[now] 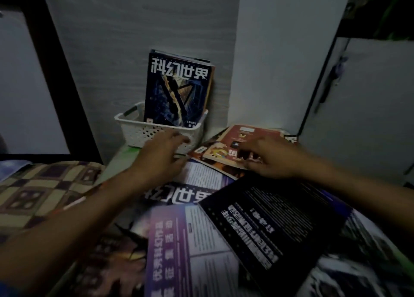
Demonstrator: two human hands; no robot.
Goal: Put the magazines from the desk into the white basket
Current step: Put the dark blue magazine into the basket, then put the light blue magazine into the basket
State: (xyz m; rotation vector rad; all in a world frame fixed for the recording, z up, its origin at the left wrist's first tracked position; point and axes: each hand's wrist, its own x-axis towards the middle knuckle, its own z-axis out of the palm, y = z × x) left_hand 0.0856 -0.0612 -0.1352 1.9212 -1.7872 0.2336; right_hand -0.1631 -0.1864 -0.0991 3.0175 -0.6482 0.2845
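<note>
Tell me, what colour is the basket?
White, with small holes in its sides; seen in the head view.

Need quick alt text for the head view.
Both hands, left hand and right hand, reach over scattered magazines on the desk; the right touches a red-covered magazine. Behind, a white perforated plastic basket holds upright dark-blue magazines.

Left hand: we see it reached forward, fingers loosely extended, blurred.
Right hand: reached forward, palm down, fingers curled downward; grip unclear.
</note>
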